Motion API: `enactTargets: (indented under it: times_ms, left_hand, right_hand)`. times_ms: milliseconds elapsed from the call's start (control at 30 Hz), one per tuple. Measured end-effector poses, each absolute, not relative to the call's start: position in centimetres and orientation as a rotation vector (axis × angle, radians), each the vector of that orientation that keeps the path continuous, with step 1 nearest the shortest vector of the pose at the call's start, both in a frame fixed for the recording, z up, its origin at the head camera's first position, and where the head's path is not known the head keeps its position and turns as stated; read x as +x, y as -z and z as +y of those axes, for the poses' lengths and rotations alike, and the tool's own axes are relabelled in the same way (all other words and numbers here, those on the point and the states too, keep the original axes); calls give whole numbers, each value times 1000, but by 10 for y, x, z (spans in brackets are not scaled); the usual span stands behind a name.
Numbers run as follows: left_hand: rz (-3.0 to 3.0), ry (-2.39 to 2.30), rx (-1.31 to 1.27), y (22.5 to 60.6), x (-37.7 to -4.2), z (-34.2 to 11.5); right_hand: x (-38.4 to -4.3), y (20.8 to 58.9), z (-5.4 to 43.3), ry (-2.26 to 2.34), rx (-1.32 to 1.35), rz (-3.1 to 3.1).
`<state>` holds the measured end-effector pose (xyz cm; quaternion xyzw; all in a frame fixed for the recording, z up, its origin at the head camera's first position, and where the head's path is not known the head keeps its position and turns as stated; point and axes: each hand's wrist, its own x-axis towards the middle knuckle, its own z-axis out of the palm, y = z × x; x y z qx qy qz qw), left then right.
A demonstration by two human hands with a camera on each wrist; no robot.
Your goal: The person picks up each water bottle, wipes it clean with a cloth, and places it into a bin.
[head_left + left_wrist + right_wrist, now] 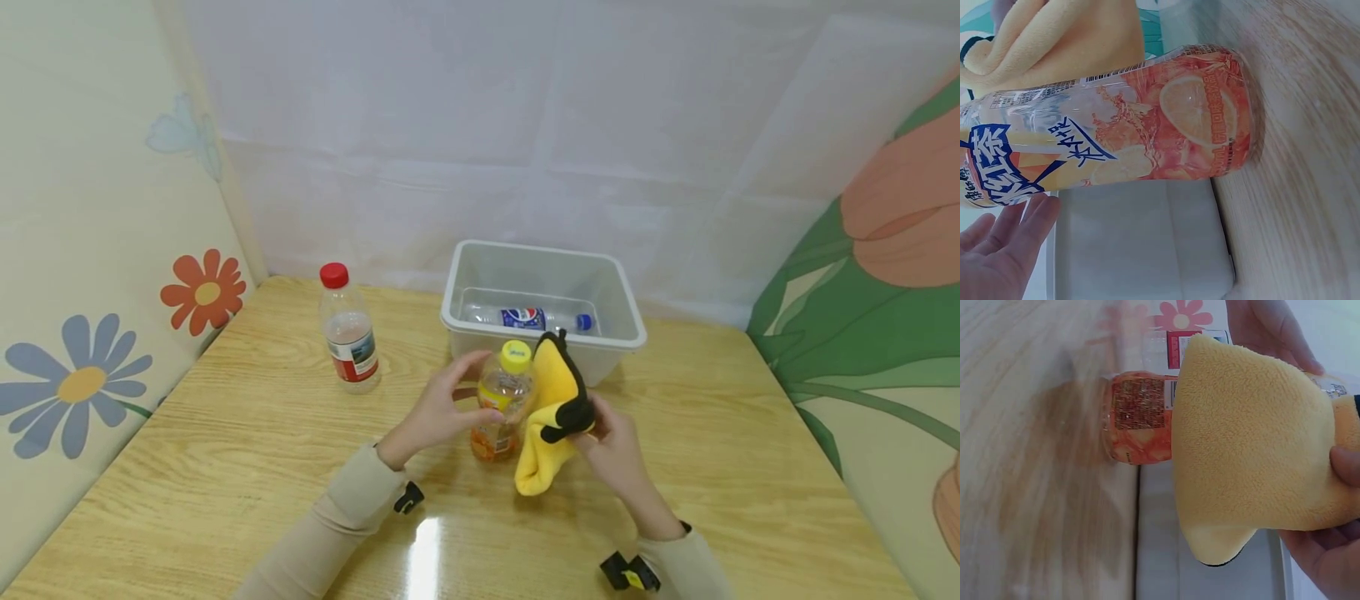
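Observation:
An iced tea bottle (492,439) with a yellow cap and an orange fruit label stands upright, its base at the wooden tabletop. My left hand (437,408) holds it around the upper body, thumb on the near side and fingers on the far side. In the left wrist view the fingers (1034,228) lie against the label. My right hand (617,446) grips a yellow cloth (551,454) with black edging, bunched between thumb and fingers. The cloth (1247,437) hangs right beside the bottle and hides much of it in the right wrist view.
Behind the hands sits a light grey plastic bin (622,337) with a blue-labelled Pepsi bottle (523,318) lying inside. A clear bottle (351,342) with a red cap stands to the left. White cloth backs the table (247,433); flowered panels flank it.

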<state>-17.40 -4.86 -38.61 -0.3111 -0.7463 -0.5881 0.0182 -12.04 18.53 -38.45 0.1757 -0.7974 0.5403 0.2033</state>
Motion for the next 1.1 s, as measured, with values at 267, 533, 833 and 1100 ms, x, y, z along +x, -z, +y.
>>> enactTargets:
  times_ms: [267, 533, 833, 1100]
  left_hand:
    - [-2276, 1923, -995, 388, -174, -50]
    - [-2282, 1939, -1055, 388, -175, -53]
    - [-2275, 1933, -1097, 390, -175, -55]
    - [-2262, 1932, -1126, 390, -175, -55]
  right_hand:
    - [-123, 377, 189, -1499, 595, -2138]
    - [-124, 369, 190, -1552, 697, -2033]
    - [-124, 363, 189, -1614, 820, -1949]
    - [-127, 362, 187, -1645, 875, -1973]
